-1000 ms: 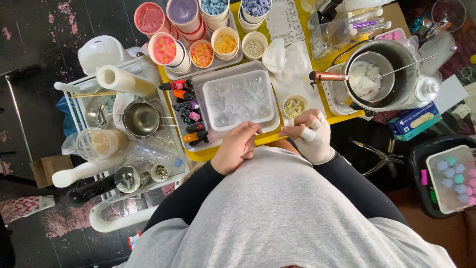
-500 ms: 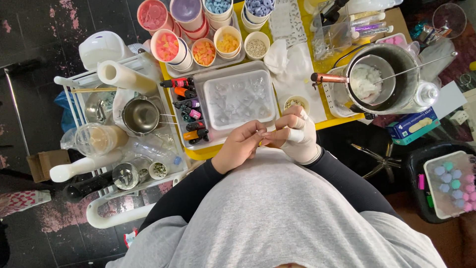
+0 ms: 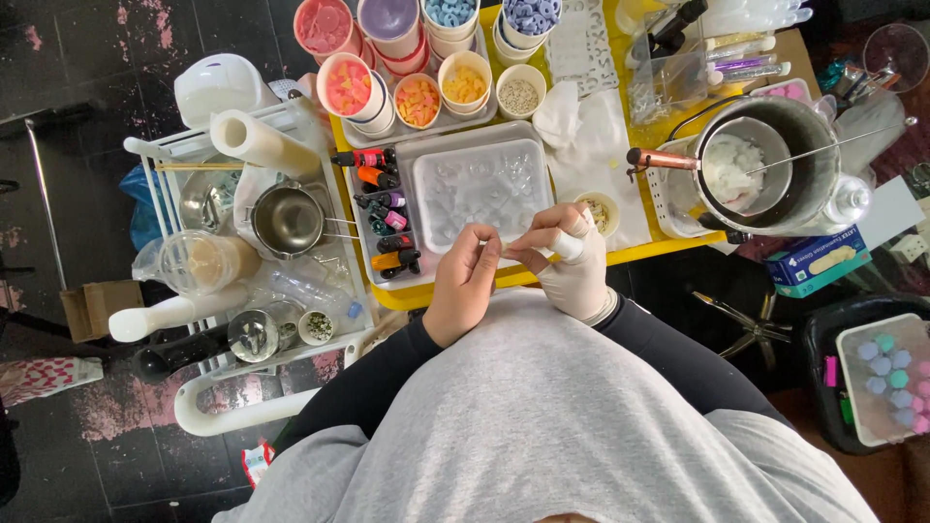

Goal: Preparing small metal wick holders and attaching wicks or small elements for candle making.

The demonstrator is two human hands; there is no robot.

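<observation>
A: What is held by the hands?

B: A small white object (image 3: pixel 565 244), seemingly a short stub or roll, is gripped in the gloved right hand (image 3: pixel 573 263), whose fingers are curled around it. The bare left hand (image 3: pixel 465 286) is brought against it from nine o'clock, fingertips pressed together as if pinching something thin between the two hands; what is pinched cannot be made out. Whether the object is tape, wax or something else cannot be told.

A: Where is the object placed?

B: It is held just above the near edge of the yellow desk (image 3: pixel 639 254), at six o'clock from the clear plastic mould tray (image 3: pixel 481 186).

A: How is it judged to handle?

B: It is judged light and fairly stiff, small enough to slip, so a hold around its sides with fingertips is thought best. A thin end, if there is one, would be soft and easily torn.

A: What else is seen about it?

B: A row of small dye bottles (image 3: pixel 384 215) lies at nine o'clock of the tray. Paper cups of coloured wax pieces (image 3: pixel 418 99) are set at twelve o'clock. A metal pot holding white wax (image 3: pixel 748 167) stands at three o'clock, with a white cloth (image 3: pixel 593 136) between it and the tray. A small steel pitcher (image 3: pixel 289 219) sits on a white wire cart (image 3: pixel 232 407) at nine o'clock.
</observation>
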